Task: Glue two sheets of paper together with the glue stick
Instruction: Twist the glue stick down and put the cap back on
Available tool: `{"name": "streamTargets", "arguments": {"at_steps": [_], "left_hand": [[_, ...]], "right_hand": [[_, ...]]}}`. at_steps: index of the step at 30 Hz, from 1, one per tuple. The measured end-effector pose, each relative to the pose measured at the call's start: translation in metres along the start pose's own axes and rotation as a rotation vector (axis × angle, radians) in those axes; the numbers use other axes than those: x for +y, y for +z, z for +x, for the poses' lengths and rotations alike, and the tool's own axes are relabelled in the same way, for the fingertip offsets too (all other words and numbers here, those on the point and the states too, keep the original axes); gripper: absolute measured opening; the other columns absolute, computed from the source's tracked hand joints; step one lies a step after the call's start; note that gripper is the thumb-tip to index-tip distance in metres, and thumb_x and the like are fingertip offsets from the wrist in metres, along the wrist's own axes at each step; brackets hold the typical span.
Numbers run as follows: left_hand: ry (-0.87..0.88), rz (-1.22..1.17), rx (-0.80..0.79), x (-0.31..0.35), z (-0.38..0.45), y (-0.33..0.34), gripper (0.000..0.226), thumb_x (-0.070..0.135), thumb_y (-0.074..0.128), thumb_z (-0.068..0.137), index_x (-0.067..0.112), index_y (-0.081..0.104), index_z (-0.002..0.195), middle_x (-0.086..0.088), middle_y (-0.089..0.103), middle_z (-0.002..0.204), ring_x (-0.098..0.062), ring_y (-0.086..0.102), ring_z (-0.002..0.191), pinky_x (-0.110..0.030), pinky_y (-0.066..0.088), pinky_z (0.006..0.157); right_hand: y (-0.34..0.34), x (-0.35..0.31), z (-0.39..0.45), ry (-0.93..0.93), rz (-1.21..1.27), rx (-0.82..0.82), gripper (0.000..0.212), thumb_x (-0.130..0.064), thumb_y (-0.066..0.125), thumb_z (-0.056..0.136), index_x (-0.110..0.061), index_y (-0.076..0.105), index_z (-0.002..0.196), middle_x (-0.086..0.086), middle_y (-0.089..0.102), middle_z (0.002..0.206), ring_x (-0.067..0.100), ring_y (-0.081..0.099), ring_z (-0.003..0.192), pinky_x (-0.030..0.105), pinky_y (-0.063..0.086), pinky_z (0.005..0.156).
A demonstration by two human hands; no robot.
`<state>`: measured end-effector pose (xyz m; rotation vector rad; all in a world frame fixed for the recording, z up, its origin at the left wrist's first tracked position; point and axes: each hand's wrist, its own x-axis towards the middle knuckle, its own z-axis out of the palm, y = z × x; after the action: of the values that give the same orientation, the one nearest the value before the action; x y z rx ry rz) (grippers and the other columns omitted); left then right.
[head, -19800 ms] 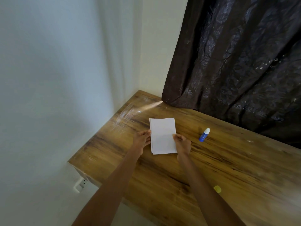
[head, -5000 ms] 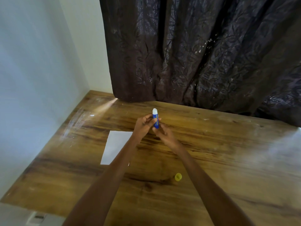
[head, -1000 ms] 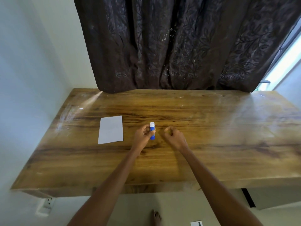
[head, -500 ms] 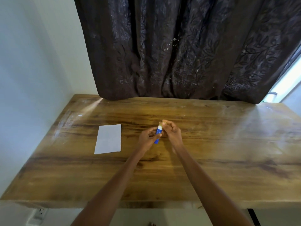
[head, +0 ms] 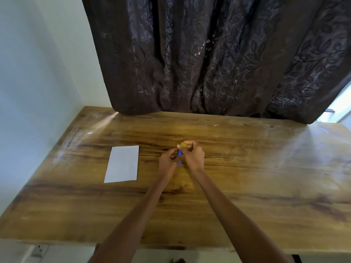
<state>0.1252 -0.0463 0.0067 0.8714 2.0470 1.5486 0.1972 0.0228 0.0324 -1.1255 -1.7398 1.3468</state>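
Glue stick (head: 179, 153) sits upright in my left hand (head: 169, 161), fingers curled round its blue barrel to steady it above the table (head: 247, 177), while my right hand (head: 193, 155) pinches the yellow cap (head: 183, 144) at its top, I judge to seat it. Half a second ago the white tip was bare. Paper (head: 123, 164) lies flat, well apart to the left, unmoved.

You find no readable text anywhere here. The paper (head: 122, 164) shows you a blank face. Any print on the glue stick (head: 179, 153) is hidden.
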Motion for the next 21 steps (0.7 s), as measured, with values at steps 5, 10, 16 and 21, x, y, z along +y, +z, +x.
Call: {"name": "streamTargets", "arguments": {"at_steps": [5,10,16,21], "left_hand": [[0.022,0.058,0.074,-0.003,0.004,0.006,0.015,0.006,0.060,0.085,0.009,0.069,0.096,-0.008,0.073,0.086,-0.014,0.065,0.077,-0.027,0.047,0.065],[-0.001,0.073,0.121,-0.016,0.009,0.005,0.011,0.012,0.060,0.087,0.014,0.068,0.093,-0.002,0.071,0.082,-0.013,0.064,0.075,-0.026,0.049,0.063],[0.019,0.066,0.077,-0.016,0.025,-0.004,0.022,0.008,0.060,0.086,0.010,0.063,0.108,-0.002,0.068,0.102,-0.007,0.061,0.086,-0.004,0.046,0.067],[0.016,0.056,0.060,-0.020,0.028,-0.009,0.028,0.005,0.059,0.087,0.008,0.060,0.115,-0.008,0.068,0.109,-0.011,0.062,0.095,-0.010,0.046,0.076]], "right_hand": [[0.015,0.001,0.000,-0.025,-0.057,0.128,0.032,-0.037,0.075,0.077,-0.023,0.050,0.090,-0.013,0.057,0.073,0.000,0.057,0.066,0.011,0.043,0.050],[0.022,0.010,0.004,-0.064,-0.058,0.048,0.030,-0.032,0.075,0.078,-0.023,0.051,0.094,-0.008,0.061,0.080,0.006,0.060,0.072,0.009,0.045,0.054],[0.020,0.029,0.007,-0.134,-0.151,-0.096,0.034,-0.019,0.066,0.087,-0.010,0.060,0.119,0.004,0.069,0.110,0.013,0.066,0.098,0.018,0.049,0.080],[0.026,0.027,0.013,-0.145,-0.150,-0.107,0.030,-0.019,0.065,0.087,-0.011,0.063,0.116,0.004,0.070,0.110,0.012,0.066,0.100,0.017,0.049,0.080]]}}
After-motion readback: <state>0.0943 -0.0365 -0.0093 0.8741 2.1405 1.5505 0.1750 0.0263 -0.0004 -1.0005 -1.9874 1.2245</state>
